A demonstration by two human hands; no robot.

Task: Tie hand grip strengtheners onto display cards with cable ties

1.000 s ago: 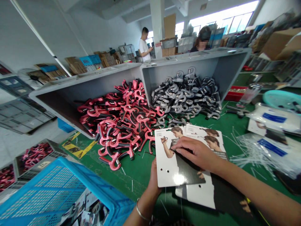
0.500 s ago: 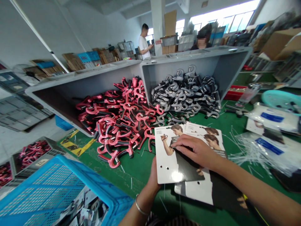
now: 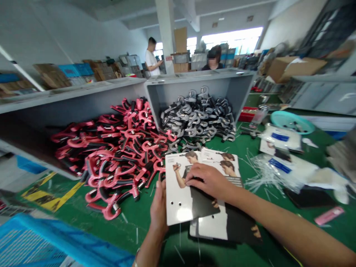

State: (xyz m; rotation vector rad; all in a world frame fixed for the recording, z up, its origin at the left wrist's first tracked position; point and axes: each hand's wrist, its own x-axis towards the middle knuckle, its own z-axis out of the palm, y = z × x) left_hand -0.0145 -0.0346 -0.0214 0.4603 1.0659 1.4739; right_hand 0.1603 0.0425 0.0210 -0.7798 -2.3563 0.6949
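My left hand [image 3: 158, 207] grips the left edge of a printed backing card [image 3: 180, 200] that shows a person using a hand gripper. My right hand [image 3: 208, 180] lies on top of that card, fingers curled and pressing on its dark part. Under it a stack of the same cards [image 3: 219, 222] rests on the green table [image 3: 244, 148]. A pile of pink hand grippers [image 3: 116, 148] spills from a tipped grey bin just left of the cards. Behind the cards a pile of grey hand grippers [image 3: 197, 118] sits in a second grey bin.
A blue plastic crate [image 3: 41, 241] is at the lower left. White cable ties [image 3: 264, 172], bagged packs [image 3: 280, 139] and a teal basin [image 3: 292, 122] lie to the right. Two people [image 3: 213, 59] are beyond the bins. Cardboard boxes [image 3: 294, 66] stand at the back right.
The view has swung right and pulled back; the blue crate has slid toward the lower left corner. Both hands stay on the top card in the same grip.
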